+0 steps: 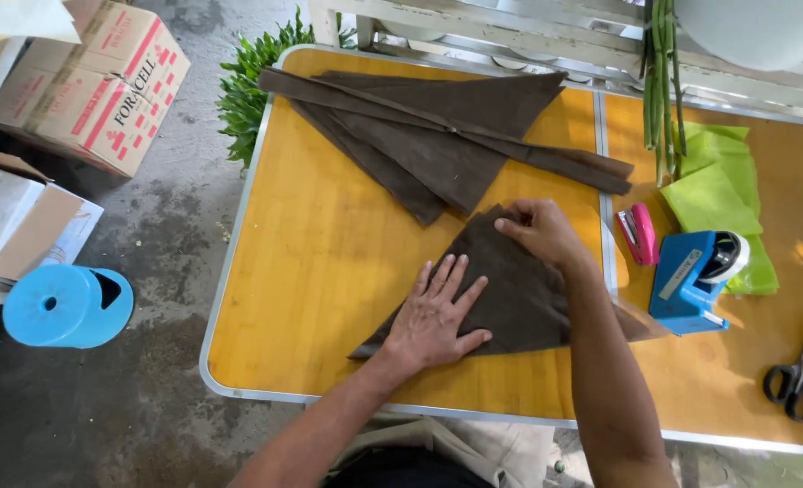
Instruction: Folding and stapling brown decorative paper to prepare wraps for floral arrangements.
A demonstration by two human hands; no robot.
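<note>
Closest in, the left hand (435, 316) lay flat with fingers spread wide, pressing down on a dark brown folded sheet (510, 294), kind of a felt or rough paper look, folded into a triangle-ish shape. That sheet sat right under the left palm and ran out to the right of it, on the yellow wood-grain table (320, 271) with its thin metal rim. The right hand (541, 230) was just beyond the left one and a bit to the right, fingers pinched on the top corner of that same sheet, so it was gripping the fold rather than lying open.

Right of the right hand, close by, a small pink stapler (638, 233) and a blue tape dispenser (695, 278) stood on the table, with some lime green sheets (713, 194) behind them. Further right, black-handled scissors (792, 387) lay well apart from both hands.

Beyond the right hand, a stack of more brown sheets (438, 136) was fanned out in long pointed shapes, not touching the one being held. Green stems (662, 90) hung down at the far right.

Off the table, way left of the left hand, there was a blue plastic stool (65, 305) and cardboard boxes (94, 81) on the concrete floor, plus leafy greenery (248, 86) at the far corner.
</note>
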